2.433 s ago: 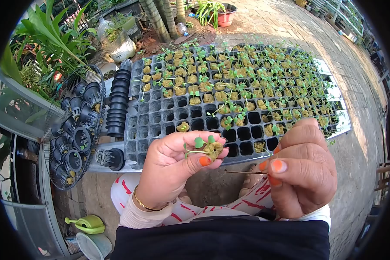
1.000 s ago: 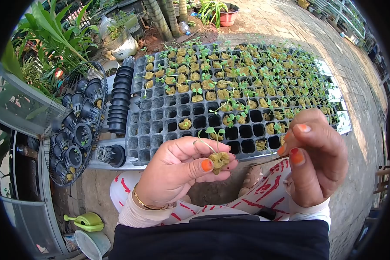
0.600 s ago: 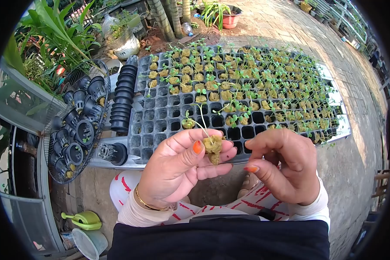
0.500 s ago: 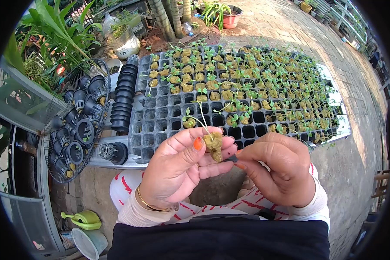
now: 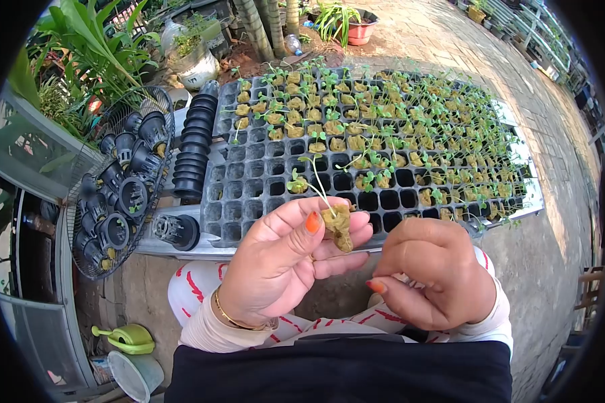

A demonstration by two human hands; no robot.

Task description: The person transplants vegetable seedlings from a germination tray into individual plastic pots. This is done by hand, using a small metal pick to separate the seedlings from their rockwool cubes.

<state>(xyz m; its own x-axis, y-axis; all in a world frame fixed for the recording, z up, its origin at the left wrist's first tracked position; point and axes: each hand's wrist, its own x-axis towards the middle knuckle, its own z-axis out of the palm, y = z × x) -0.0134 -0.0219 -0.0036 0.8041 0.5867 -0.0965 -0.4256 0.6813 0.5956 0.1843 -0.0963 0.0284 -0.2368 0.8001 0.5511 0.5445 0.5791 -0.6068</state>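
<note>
Seedling plug (image 5: 337, 225): held in the left hand (image 5: 286, 258), just below picture centre, in front of the near edge of the tray.

Findings, largest to smallest:

1. Seedling tray (image 5: 249, 195): a black cell tray lying from 9 to 3 o'clock across the upper half of the view. The cells toward 12 and 2 o'clock hold sponge plugs with green sprouts. Many cells at 9 o'clock and along the near edge are vacant.
2. Wire basket (image 5: 74, 221): at 9 o'clock, just beside the tray, with loose black net pots (image 5: 133, 195) in it.
3. Stack of net pots (image 5: 193, 151): lies on its side between basket and tray. One single net pot (image 5: 175, 230) lies at its near end.
4. Right hand (image 5: 437, 275): at 4 o'clock, fingers curled in against the thumb. Whether they enclose anything cannot be told. It is near the plug and does not touch it.
5. Left hand: at 6 o'clock, thumb and fingertips pinched on the plug.
6. Plug: an olive-yellow sponge, longer than wide, its long axis running from about 11 to 5 o'clock. A thin pale stem (image 5: 318, 185) rises from its upper end toward 11 o'clock to small leaves over the tray.

Governing relation: the plug sits at 1 o'clock from the left palm and at 10 o'clock from the right hand. Its lower end points toward the right hand. The left hand is the nearer, being in contact.
</note>
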